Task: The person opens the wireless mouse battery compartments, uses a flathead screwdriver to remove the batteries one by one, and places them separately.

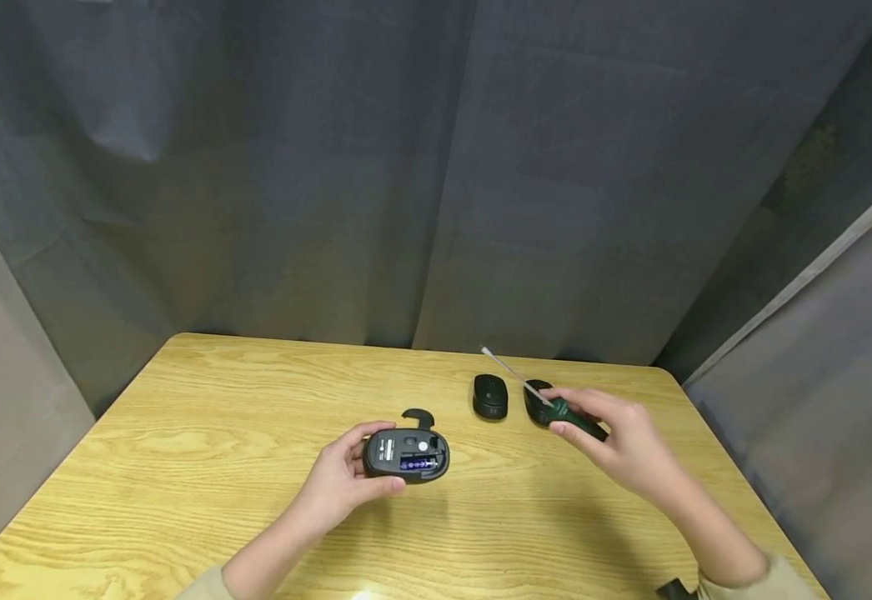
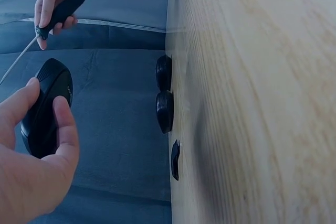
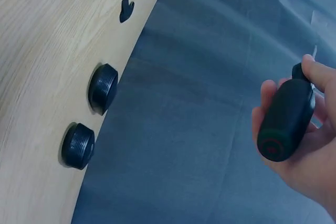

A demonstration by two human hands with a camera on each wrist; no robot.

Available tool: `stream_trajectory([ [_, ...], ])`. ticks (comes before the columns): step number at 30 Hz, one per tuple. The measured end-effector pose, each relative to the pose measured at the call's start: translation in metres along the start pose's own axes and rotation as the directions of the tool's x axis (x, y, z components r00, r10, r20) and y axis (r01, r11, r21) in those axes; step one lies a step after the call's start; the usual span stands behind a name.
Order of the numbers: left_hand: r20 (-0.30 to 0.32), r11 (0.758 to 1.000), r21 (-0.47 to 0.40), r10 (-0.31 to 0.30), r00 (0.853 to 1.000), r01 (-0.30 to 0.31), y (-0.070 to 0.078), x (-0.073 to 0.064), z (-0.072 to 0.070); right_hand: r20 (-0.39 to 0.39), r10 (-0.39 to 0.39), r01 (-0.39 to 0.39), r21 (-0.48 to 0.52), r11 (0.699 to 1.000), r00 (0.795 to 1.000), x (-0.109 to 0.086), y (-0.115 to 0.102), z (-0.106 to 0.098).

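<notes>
A black computer mouse is held by my left hand, thumb on the near edge and fingers at the far edge. Its underside faces up, and a blue battery shows in the uncovered compartment. My right hand grips a screwdriver by its dark green handle; the thin metal shaft points up and to the left. In the right wrist view the handle lies across the palm. Just beyond the held mouse, a small black curved cover lies on the table.
Two more black mice stand on the wooden table: one mouse near the back, the other mouse partly hidden behind the screwdriver and right hand. A grey curtain hangs behind the table's back edge.
</notes>
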State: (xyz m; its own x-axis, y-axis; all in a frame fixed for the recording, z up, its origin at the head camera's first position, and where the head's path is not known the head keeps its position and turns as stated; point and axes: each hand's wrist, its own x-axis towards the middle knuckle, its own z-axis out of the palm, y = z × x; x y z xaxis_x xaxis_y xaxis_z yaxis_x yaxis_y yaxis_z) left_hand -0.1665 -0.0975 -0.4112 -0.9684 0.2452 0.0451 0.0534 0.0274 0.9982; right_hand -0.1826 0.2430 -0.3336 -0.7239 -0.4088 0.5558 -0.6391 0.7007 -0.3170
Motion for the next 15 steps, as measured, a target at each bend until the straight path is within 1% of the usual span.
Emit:
stream_trajectory([
  [4, -0.019, 1.0, -0.005, -0.001, 1.0, 0.001, 0.001, 0.0, -0.001, 0.034, -0.048, 0.048, -0.002, 0.999, 0.998, -0.002, -0.008, 0.001],
  [9, -0.035, 1.0, 0.016, 0.006, 0.999, -0.006, 0.0, 0.001, -0.004, 0.074, -0.093, 0.093, -0.004, 0.996, 0.993, -0.004, -0.014, 0.004],
  [12, -0.034, 1.0, 0.02, 0.017, 0.999, -0.016, -0.001, 0.001, -0.006, 0.082, -0.106, 0.108, -0.015, 0.994, 0.991, -0.006, -0.017, 0.005],
  [15, -0.025, 0.999, 0.021, 0.035, 0.999, -0.034, -0.002, 0.001, -0.006, 0.08, -0.124, 0.125, -0.006, 0.992, 0.989, -0.006, -0.019, 0.006],
])
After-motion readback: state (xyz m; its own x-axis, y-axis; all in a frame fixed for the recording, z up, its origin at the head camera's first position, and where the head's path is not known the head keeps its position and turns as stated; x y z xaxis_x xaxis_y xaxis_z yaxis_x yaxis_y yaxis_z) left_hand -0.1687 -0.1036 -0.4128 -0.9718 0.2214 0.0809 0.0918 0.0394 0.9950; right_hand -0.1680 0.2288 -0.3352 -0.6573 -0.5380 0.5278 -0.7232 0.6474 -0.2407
